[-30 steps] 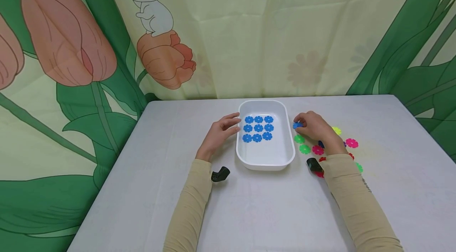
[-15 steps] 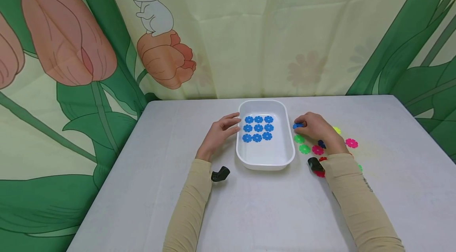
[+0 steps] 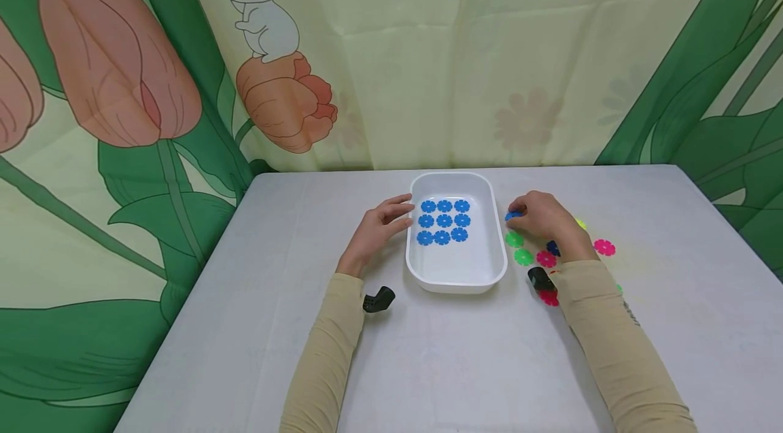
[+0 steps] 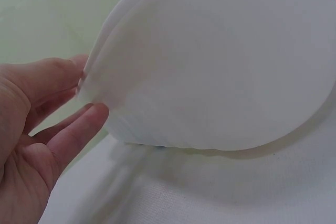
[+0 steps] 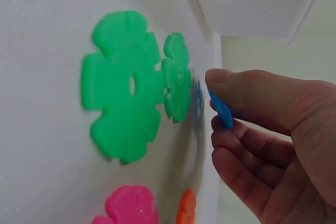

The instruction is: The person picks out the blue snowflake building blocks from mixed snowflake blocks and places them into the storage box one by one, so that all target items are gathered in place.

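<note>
My left hand (image 3: 380, 228) is at the left side of a white plastic tray (image 3: 455, 276), its fingertips touching the rim and outer wall; the left wrist view shows the fingers (image 4: 79, 129) fairly straight. Inside the tray lie several blue flower-shaped discs (image 3: 444, 221) in neat rows. Just right of the tray, my right hand (image 3: 544, 219) pinches a blue flower-shaped disc (image 5: 221, 111) between thumb and fingers, seen nearly edge-on in the right wrist view. Two green discs (image 3: 514, 239) lie on the table close to that hand.
Pink discs (image 3: 546, 258), a dark blue disc (image 3: 553, 247) and a yellow disc (image 3: 581, 223) lie around and partly under the right forearm. Black wrist cameras (image 3: 378, 299) stick out from both sleeves. A printed curtain (image 3: 428, 66) hangs behind the white table (image 3: 453, 365).
My right hand stays by the tray's right side with the blue disc, having shifted only slightly. The left hand and the discs in the tray look the same.
</note>
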The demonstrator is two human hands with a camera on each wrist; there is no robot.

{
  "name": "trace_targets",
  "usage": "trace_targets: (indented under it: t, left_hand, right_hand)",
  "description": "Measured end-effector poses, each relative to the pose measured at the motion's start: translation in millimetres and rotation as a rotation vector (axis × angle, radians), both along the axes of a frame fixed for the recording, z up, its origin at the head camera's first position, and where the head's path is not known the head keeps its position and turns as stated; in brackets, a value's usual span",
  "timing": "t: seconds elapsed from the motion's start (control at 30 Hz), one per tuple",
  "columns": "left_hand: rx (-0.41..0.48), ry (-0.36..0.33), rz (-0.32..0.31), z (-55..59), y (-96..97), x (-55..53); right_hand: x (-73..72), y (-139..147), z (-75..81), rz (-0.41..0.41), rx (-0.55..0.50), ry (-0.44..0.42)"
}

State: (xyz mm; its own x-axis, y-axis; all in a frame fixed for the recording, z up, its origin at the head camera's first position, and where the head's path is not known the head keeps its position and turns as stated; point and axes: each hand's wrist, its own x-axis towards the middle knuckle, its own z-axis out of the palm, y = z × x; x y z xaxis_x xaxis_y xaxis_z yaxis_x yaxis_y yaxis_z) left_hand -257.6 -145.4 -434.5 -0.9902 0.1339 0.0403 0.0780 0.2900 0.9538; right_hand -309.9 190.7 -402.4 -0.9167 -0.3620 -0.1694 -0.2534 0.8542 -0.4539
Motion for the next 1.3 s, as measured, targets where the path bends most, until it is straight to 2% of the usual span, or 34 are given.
trace_targets:
  t: [0.13,0.3,0.6,0.8,0.9,1.07,1.3]
  left_hand:
    - [-0.003,-0.001,0.002,-0.3,0.3,0.4]
    - [0.000,-0.002,0.001,0.4,0.8,0.9]
    - [-0.001,-0.003,-0.001,0.3,0.7,1.6]
    - [-0.004,0.000,-0.001,0.5,0.5,1.8]
    - [-0.004,-0.004,0.002,0.5,-0.2,1.4]
    - [-0.007,-0.002,-0.006,-0.2,-1.2,0.4]
    - [-0.009,0.008,-0.014,0.8,0.1,0.2]
  right_hand:
    - [2.5,-1,7.5,-0.029,-0.015,-0.035]
    - [4.7,-4,19.6,-0.026,-0.029,-0.027]
    - [9.4,-12,39.5,-0.073,-0.119,0.085]
    - [11.9,-23,51.0,-0.047,-0.205,0.195]
    - [13.4,-32,56.5,-0.026,-0.244,0.221]
    - [13.3,-48,62.5,0.021,-0.280,0.216]
    - [6.7,-68,61.8,0.106,-0.309,0.182]
